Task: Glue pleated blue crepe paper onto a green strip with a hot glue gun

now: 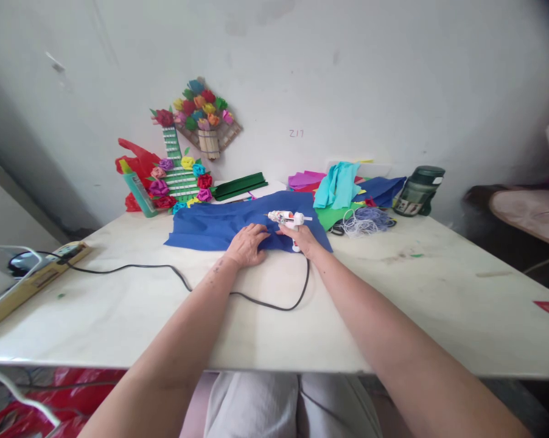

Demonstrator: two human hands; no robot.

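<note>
A wide sheet of dark blue fabric or crepe paper (206, 225) lies wrinkled across the middle of the table. Resting on its near edge, my left hand (248, 244) is open, palm down with the fingers slightly bent. My right hand (302, 238) is wrapped round the handle of a white hot glue gun (282, 216) with coloured marks on its body. The gun's nozzle points left over the blue sheet, and a glue stick pokes out of its back. From the handle, a black cord (274, 308) loops left over the tabletop.
A power strip (39, 277) sits at the left edge. Behind stand a green bottle (140, 191), a flower-decorated guitar craft (181, 161) and dark green paper (240, 186). Further right are turquoise sheets (337, 187), tangled string (366, 222) and a dark lidded bottle (419, 190).
</note>
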